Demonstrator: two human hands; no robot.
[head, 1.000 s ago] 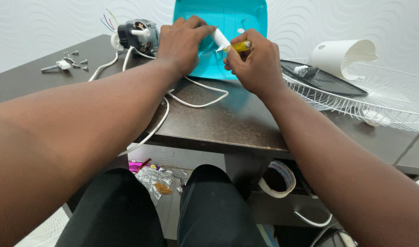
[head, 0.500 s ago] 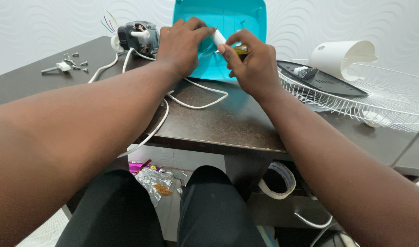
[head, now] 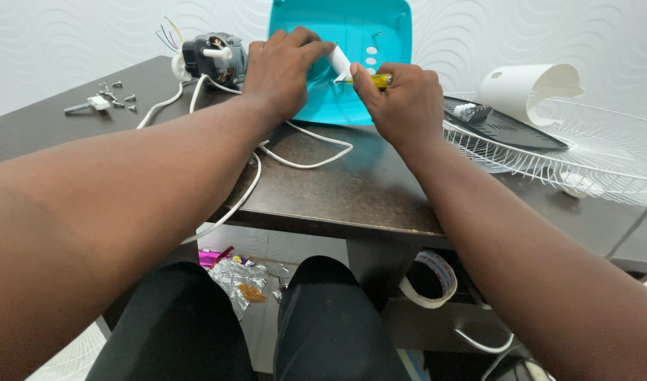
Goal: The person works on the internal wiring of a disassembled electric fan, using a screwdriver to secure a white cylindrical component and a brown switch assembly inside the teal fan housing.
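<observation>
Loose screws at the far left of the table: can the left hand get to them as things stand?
Probably yes. The screws lie in the open on the dark table, with only the white cable between them and the left hand. But that hand's fingers hold a white tube at the teal housing, so it must let go first.

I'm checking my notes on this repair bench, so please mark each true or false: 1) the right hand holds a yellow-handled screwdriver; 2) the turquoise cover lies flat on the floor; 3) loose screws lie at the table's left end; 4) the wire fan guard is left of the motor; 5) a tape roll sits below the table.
1) True: the right hand grips the screwdriver.
2) False: the turquoise cover stands on the table, under the left hand.
3) True: the screws lie there.
4) False: the fan guard is far right; the motor is left.
5) True: the tape roll sits below.
</observation>
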